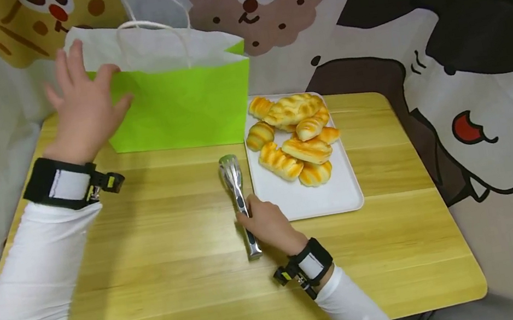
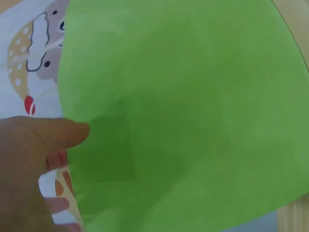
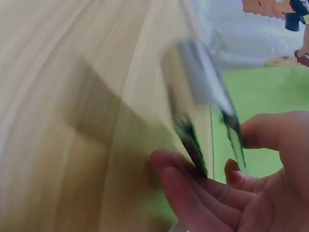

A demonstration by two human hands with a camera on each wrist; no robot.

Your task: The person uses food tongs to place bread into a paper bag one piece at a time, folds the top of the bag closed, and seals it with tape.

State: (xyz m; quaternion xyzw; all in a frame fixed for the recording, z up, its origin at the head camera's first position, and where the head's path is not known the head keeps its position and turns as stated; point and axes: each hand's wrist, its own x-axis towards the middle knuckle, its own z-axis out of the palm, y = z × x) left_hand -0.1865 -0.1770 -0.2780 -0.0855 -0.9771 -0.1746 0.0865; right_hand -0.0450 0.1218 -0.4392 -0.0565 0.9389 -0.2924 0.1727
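Note:
My left hand point(image 1: 86, 105) is at the left end of a bright green paper bag point(image 1: 184, 107), its fingers spread. In the left wrist view the thumb point(image 2: 70, 133) overlaps the bag's edge; whether it touches cannot be told. The bag stands upright, with a white upper part and white handles. My right hand point(image 1: 271, 224) grips metal tongs point(image 1: 231, 172) by their dark-trimmed handle, and their head points toward the bag. In the right wrist view the handle end of the tongs point(image 3: 203, 72) sticks out above the fingers, blurred.
Right of the tongs, a white tray point(image 1: 310, 204) carries several golden bread rolls point(image 1: 307, 149), piled toward its back. Everything stands on a wooden table point(image 1: 182, 259). A cartoon-printed cloth point(image 1: 260, 21) hangs behind the bag.

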